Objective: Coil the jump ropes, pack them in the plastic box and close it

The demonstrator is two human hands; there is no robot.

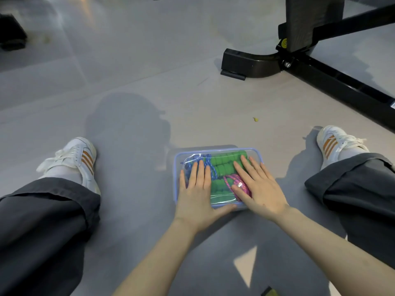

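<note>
A clear plastic box point(254, 151) with a pale blue rim sits on the grey floor between my legs, its transparent lid lying on top. Through the lid show green ribbed handles point(224, 165), a blue rope point(208, 162) and a pink rope point(233, 180). My left hand point(197, 193) lies flat on the lid's left half, fingers together, thumb at the near edge. My right hand point(260, 189) lies flat on the right half with fingers spread. Neither hand grips anything.
My legs in dark trousers and white shoes point(79, 159) flank the box. A black metal equipment base point(252, 63) with a long bar stands at the back right. A small yellow scrap point(255, 119) lies on the floor beyond the box.
</note>
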